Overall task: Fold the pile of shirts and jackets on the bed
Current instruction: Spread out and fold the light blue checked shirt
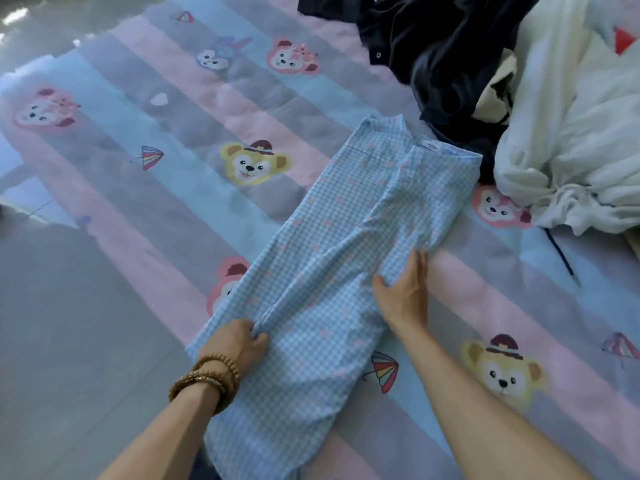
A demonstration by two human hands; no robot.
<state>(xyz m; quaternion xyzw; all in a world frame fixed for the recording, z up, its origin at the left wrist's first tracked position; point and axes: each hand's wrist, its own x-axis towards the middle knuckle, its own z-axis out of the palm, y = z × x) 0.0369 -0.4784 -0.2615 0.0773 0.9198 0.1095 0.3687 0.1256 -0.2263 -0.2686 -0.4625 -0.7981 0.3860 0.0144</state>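
A light blue checked shirt [332, 244] lies lengthwise on the bed, its sides folded inward into a long strip, with the collar at the far end. My left hand [239, 341], with bead bracelets at the wrist, pinches a fold of the fabric near the strip's left edge. My right hand [403, 292] grips a fold at the strip's right edge, thumb on top and fingers stretched along the cloth. The remaining pile sits at the far right: a dark jacket [436, 50] and a white garment [568, 133].
The bed cover [173, 140] has pink, blue and grey stripes with cartoon bears and umbrellas. Its left edge meets a grey tiled floor [69, 341]. A dark cord [562, 258] trails from the pile on the right.
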